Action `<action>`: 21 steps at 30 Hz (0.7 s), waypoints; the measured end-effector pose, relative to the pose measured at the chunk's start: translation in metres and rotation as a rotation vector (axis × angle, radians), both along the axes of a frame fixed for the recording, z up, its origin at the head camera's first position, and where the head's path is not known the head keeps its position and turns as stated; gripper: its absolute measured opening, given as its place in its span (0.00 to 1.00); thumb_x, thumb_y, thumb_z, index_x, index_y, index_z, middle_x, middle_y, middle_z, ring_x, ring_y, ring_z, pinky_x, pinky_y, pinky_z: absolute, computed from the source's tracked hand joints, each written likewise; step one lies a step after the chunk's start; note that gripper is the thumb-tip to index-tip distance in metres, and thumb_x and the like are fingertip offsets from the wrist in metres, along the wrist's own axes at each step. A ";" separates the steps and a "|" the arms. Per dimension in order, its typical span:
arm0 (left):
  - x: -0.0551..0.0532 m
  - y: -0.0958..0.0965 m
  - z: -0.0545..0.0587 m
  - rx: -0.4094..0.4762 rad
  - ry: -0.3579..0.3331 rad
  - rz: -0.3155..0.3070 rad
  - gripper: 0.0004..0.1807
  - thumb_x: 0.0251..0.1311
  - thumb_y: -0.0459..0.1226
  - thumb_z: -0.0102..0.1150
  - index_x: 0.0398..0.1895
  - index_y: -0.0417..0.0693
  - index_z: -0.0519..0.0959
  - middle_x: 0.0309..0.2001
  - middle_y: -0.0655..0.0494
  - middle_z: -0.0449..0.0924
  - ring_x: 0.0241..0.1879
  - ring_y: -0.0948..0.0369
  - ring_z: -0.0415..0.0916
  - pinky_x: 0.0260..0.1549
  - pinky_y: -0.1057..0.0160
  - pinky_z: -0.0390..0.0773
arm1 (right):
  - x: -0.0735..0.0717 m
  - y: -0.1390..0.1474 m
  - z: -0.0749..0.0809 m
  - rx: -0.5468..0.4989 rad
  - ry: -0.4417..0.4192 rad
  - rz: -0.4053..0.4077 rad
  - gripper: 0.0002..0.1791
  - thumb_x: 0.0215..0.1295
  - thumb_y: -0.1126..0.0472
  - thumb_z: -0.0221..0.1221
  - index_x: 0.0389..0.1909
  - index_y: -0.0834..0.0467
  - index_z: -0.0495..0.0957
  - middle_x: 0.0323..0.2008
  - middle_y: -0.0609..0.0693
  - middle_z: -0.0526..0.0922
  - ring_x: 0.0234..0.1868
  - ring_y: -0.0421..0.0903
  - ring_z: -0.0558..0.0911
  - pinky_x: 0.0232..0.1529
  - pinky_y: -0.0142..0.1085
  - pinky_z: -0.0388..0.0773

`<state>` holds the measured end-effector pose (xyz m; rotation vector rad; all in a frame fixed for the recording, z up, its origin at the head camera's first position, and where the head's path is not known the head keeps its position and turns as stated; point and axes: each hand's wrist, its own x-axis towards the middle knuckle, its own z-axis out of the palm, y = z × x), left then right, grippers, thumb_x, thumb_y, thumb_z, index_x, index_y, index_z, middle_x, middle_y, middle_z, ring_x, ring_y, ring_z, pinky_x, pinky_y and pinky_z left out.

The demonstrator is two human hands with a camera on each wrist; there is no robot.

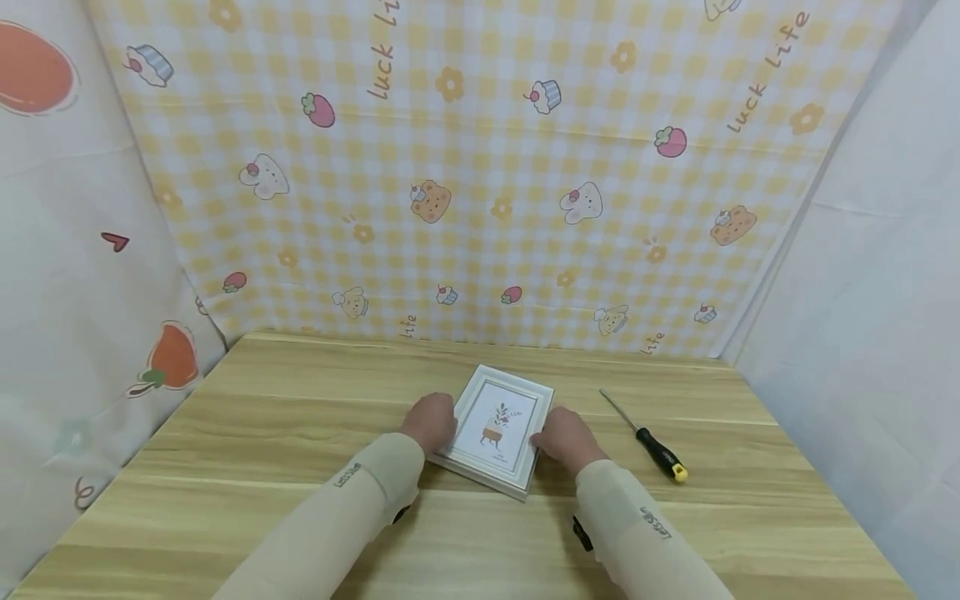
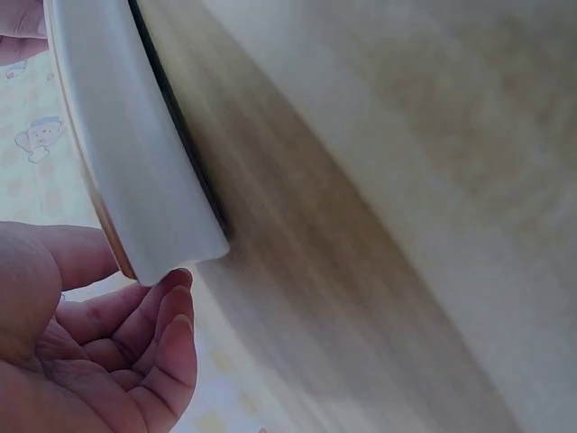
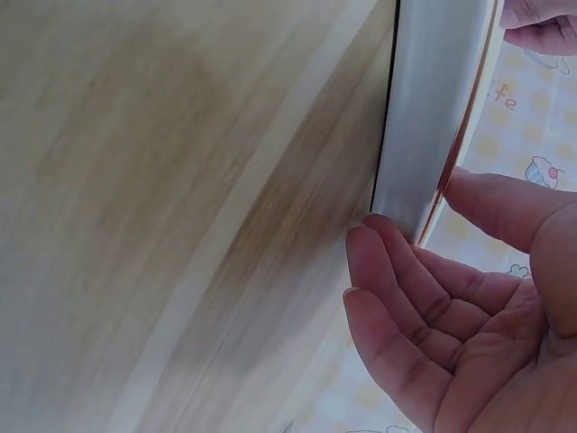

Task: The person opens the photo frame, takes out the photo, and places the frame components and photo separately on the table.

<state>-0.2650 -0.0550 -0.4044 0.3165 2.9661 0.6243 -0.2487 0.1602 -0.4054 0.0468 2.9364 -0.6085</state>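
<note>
A white picture frame with a potted-plant print lies face up, slightly turned, at the middle of the wooden table. My left hand grips its left side; in the left wrist view the thumb is on the face and the curled fingers reach the outer edge. On the opposite side my right hand pinches the frame, thumb on the face edge. The right wrist view has those fingertips at the frame's lower edge, close over the tabletop.
To the right of the frame lies a screwdriver with a black and yellow handle, its shaft pointing back left. A yellow checked cloth hangs behind the table. White cloths hang at the left and right.
</note>
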 end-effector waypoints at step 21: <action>0.002 0.001 0.008 -0.031 0.049 -0.002 0.12 0.63 0.33 0.56 0.22 0.38 0.75 0.25 0.48 0.76 0.27 0.55 0.74 0.37 0.55 0.78 | 0.008 0.004 -0.004 -0.089 -0.012 -0.024 0.18 0.58 0.59 0.66 0.13 0.57 0.72 0.12 0.46 0.68 0.17 0.42 0.66 0.20 0.32 0.63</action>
